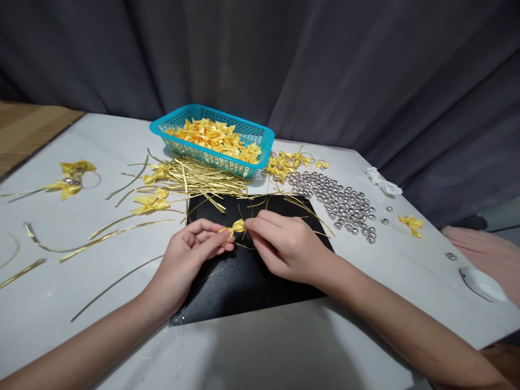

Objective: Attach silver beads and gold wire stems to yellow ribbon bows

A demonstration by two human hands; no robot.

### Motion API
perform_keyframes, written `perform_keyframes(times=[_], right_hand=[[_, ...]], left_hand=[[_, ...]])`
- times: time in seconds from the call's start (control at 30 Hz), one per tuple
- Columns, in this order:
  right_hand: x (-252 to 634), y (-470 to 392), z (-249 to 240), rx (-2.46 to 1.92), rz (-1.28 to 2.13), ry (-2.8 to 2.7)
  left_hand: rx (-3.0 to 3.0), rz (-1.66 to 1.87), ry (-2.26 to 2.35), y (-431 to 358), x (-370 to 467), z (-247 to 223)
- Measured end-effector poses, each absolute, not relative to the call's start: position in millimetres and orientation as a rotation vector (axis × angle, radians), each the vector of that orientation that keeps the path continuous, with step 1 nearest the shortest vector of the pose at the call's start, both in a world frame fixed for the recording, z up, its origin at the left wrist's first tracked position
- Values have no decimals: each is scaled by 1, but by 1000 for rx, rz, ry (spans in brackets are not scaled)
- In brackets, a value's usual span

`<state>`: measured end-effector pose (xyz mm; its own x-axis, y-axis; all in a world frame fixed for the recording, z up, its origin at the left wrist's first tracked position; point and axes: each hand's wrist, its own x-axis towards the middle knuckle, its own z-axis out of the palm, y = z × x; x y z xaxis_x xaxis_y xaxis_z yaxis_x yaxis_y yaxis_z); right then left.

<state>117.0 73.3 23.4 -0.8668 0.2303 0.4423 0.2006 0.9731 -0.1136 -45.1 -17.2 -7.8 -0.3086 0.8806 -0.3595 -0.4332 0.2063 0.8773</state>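
A small yellow ribbon bow [238, 226] is held above a black mat [244, 287]. My left hand [199, 242] pinches its left end between thumb and fingers, with a thin gold strand showing near the thumb. At the bow's right end, the fingers of my right hand [290, 244] are pressed together; whether they grip ribbon or gold strand is hard to see. Just beyond the mat lies a pile of gold twist ties [207, 179]. Loose yellow bows [151, 202] rest left of that pile.
A blue basket [160, 128] full of yellow bows stands at the back. Right of it lie finished-looking bows [284, 164] and many silver beads [345, 203]. A white cloth [384, 182] and a white computer mouse [482, 284] are at the right; loose gold strands [117, 238] lie left.
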Motion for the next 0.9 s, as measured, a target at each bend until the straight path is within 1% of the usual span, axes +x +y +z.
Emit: perform_keyframes(times=[0.13, 0.3, 0.47, 0.73, 0.9], right_hand=[[117, 71, 24, -299, 63, -2686], [117, 68, 21, -267, -96, -2756], [113, 61, 11, -271, -190, -2681], [109, 50, -13, -353, -47, -2417], [105, 47, -17, -335, 217, -2172]], left_hand=[[471, 1400, 1278, -16, -46, -8], [469, 1401, 1252, -17, -46, -12], [621, 1464, 1358, -21, -43, -11], [1037, 1590, 1711, -38, -33, -10], [1345, 1632, 1721, -45, -33, -11]])
